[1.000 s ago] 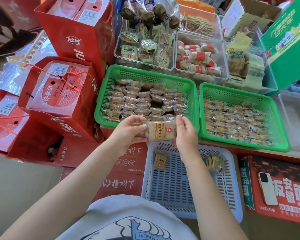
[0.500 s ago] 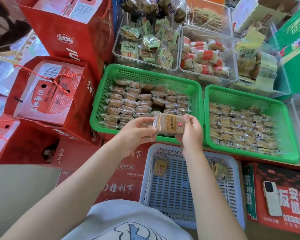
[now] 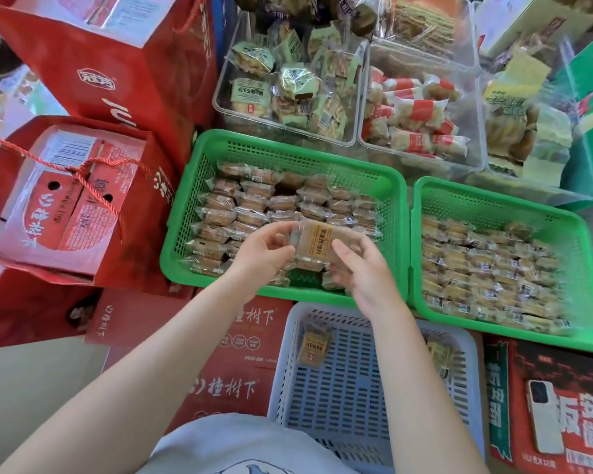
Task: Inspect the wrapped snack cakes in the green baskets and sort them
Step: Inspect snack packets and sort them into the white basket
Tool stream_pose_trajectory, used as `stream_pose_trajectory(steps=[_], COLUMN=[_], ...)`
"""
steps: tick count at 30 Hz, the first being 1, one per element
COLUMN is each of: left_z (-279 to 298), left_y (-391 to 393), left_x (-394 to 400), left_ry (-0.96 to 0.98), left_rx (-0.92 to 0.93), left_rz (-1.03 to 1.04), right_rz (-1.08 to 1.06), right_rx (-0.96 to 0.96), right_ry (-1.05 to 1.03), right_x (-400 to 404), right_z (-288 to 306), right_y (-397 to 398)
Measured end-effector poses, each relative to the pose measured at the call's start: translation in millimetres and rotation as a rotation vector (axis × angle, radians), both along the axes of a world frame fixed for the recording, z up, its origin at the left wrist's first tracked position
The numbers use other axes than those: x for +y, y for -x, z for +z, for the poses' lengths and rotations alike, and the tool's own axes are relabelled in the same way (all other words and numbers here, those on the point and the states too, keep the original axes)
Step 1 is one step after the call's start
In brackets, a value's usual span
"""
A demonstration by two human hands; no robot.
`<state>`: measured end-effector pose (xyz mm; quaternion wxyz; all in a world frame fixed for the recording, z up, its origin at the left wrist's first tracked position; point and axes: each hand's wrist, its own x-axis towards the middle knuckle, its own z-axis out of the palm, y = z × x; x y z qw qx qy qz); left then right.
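Both hands are up over the near edge of the left green basket [image 3: 199,186], and between them sits one wrapped snack cake [image 3: 317,241] — clear wrapper, brown cake, a dark label strip running down its face. The left hand [image 3: 264,258] has it from the left side, fingers curled in and pinching the wrapper's left end. The right hand [image 3: 363,268] takes the other side, thumb lying across the lower right of the packet, fingers curled underneath. So the cake is held at both ends, face up toward the camera, tilted a little, hovering above the rows of cakes [image 3: 281,203] packed in that left basket.

Just to the right, touching rim to rim, the right green basket [image 3: 500,196] holds its own layer of wrapped cakes [image 3: 486,271] — smaller-looking labels, a bit blurred.

Below the hands lies a pale blue basket [image 3: 339,398], and in it one packet [image 3: 314,343] rests near the upper left, with a few more [image 3: 440,357] against the right wall, partly hidden by the right forearm.

Around all this: red gift bags [image 3: 69,186] on the left, clear tubs of other snacks [image 3: 288,87] behind the green baskets, and a white phone [image 3: 543,419] lying on a red-and-black carton [image 3: 569,374] at lower right.
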<state>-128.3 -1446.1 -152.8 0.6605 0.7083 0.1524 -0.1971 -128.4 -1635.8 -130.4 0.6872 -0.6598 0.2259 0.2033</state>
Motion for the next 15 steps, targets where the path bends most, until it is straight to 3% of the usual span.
stream_pose_trajectory(steps=[4,7,15], left_z=[-19,-39,-58], left_y=[-7,-2,-2], left_x=[-4,-1,-3], left_ry=[-0.555,-0.866,-1.036], left_rx=[-0.276,-0.260,-0.222], left_rz=[-0.187,-0.450,-0.691], right_rz=[-0.121,-0.097,0.458], right_rx=[-0.090,-0.152,-0.560], right_ry=[0.137,0.335,0.963], right_x=[-9,-15,1], right_z=[-8,-16,-42], right_y=[-18,-34,-50])
